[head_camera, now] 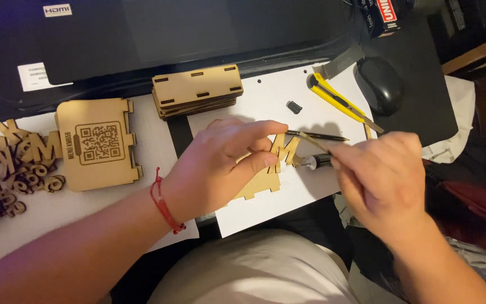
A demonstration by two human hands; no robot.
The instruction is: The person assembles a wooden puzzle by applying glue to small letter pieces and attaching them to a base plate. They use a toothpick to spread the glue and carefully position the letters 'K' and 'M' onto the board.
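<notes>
Left hand (pixel 220 166): fingers curled, thumb and forefinger pinching a cut-out wooden letter (pixel 284 150), pale plywood, flat, with dark laser-burnt edges.
Right hand (pixel 383 177): closed around a thin dark stick (pixel 317 135), tip touching the top of the wooden letter; a small glue tube (pixel 315 162) with a black body tucked just under the fingers.
Beneath the letter: a wooden panel (pixel 260 186), same pale plywood, partly hidden by the left hand, lying on a white paper sheet (pixel 265 214).
Wrist: red cord bracelet (pixel 164 205) on the left arm.
On the sheet, farther up: small black cap (pixel 293 107); yellow utility knife (pixel 341 104) with blade out, lying slantwise.
Above the hands: stack of slotted plywood panels (pixel 197 90), rectangular, tabbed at the ends.
Left of the hands: engraved plywood plate (pixel 98 145) bearing a square code pattern and a line of burnt lettering along one side.
Far left: heap of loose wooden letters (pixel 26 160).
Right: black computer mouse (pixel 381 84) on a dark mat.
Signs: white rectangular sticker (pixel 57 10) at the top left of a black device; red-and-white box (pixel 382 16) at the top right.
</notes>
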